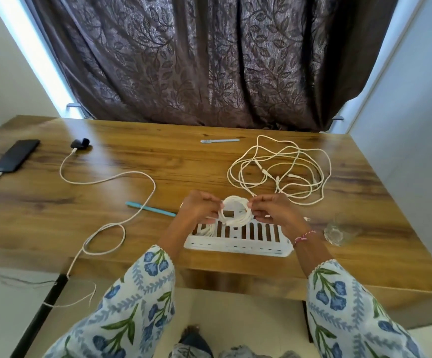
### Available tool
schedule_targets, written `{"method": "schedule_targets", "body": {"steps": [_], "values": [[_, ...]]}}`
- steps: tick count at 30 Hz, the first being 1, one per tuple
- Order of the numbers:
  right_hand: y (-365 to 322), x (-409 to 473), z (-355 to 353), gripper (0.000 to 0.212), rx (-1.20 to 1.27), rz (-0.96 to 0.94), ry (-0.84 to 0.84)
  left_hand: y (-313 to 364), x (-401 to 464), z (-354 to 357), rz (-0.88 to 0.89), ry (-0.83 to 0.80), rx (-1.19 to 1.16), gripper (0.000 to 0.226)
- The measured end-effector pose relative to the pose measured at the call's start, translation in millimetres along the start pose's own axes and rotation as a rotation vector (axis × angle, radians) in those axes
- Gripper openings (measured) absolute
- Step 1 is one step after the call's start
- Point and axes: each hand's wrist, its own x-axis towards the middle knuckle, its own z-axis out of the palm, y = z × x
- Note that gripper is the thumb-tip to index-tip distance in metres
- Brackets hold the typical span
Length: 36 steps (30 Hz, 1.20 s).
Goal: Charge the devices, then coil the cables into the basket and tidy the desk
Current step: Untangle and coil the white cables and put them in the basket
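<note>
My left hand (pixel 199 206) and my right hand (pixel 273 209) both pinch a small white coiled cable (pixel 235 211), held upright just above the white slotted basket (pixel 238 248) at the desk's front edge. Another white coil (pixel 208 231) lies in the basket's left end. A loose tangle of white cables (pixel 279 169) sprawls at the right. A black phone (pixel 14 155) at the far left has a cable plugged in. A black earbuds case (pixel 79 143) is plugged into a long white cable (pixel 111 202) that loops across the desk and off the front edge.
Two blue pens lie on the wooden desk (pixel 184 161): one (pixel 151 209) left of my hands, one (pixel 220 140) near the back. A clear glass (pixel 338 232) stands right of the basket. A dark patterned curtain (pixel 209 60) hangs behind the desk.
</note>
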Motion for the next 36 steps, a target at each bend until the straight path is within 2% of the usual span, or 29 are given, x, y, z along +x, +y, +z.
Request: {"method": "schedule_targets", "body": {"steps": [3,5,9,12,15,19,24,27,30,33,36], "values": [[12.5,0.9,4.6,0.007,-0.116,0.040,-0.049,-14.0,-2.1,5.4,-0.048,0.047,0.151,0.011],[19.2,3.2,8.3,0.004,-0.158,0.046,-0.044,-17.0,-2.4,10.1,-0.034,0.102,0.266,0.002],[25.5,8.2,12.5,0.004,-0.220,0.032,-0.014,-20.7,1.9,16.7,0.076,0.211,0.584,0.021],[27.1,8.3,13.9,0.006,-0.298,-0.005,-0.002,-24.0,4.6,20.5,0.079,0.220,0.688,0.019],[28.3,8.2,13.6,0.007,-0.393,-0.086,0.057,-24.8,4.0,19.1,0.149,0.196,0.661,0.014],[28.4,6.9,13.7,0.012,-0.554,-0.176,0.121,-16.8,3.7,10.4,0.232,0.131,0.479,0.019],[11.5,7.8,9.2,0.014,-0.559,-0.197,0.208,5.2,6.4,6.3,0.366,0.089,0.331,0.014],[-2.4,13.9,1.6,0.017,-0.530,-0.243,0.279,29.3,14.5,5.9,0.427,0.049,0.363,0.015],[-11.5,28.7,-4.4,0.021,-0.547,-0.272,0.387,47.1,33.8,8.8,0.400,-0.019,0.453,0.018],[-17.3,44.7,-10.0,0.020,-0.594,-0.222,0.458,50.7,55.5,13.3,0.372,-0.066,0.598,0.020],[-16.2,64.6,-7.9,0.014,-0.696,-0.108,0.352,50.7,74.7,14.4,0.331,-0.128,0.633,0.022]]}}
